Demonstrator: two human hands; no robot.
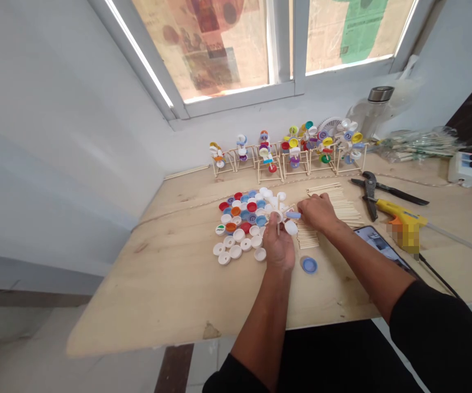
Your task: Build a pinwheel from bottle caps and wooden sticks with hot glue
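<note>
My left hand (280, 250) grips a small wheel (291, 227) built from sticks and bottle caps. White and pale blue caps show at the ends of its spokes. Just to its right, my right hand (316, 210) has its fingers pinched together over the wooden sticks (345, 204); whatever it holds, if anything, is hidden. Left of the wheel lies a spread of loose bottle caps (239, 235) in white, blue, red and orange. One blue cap (310, 265) lies by itself below the sticks.
Several cap wheels on stick stands (270, 173) line the back of the table (157, 284). To the right are pliers (370, 194), a yellow glue gun (403, 224), a phone (377, 244) and a white power socket (466, 170). A clear bottle (372, 114) stands behind bagged sticks (422, 144).
</note>
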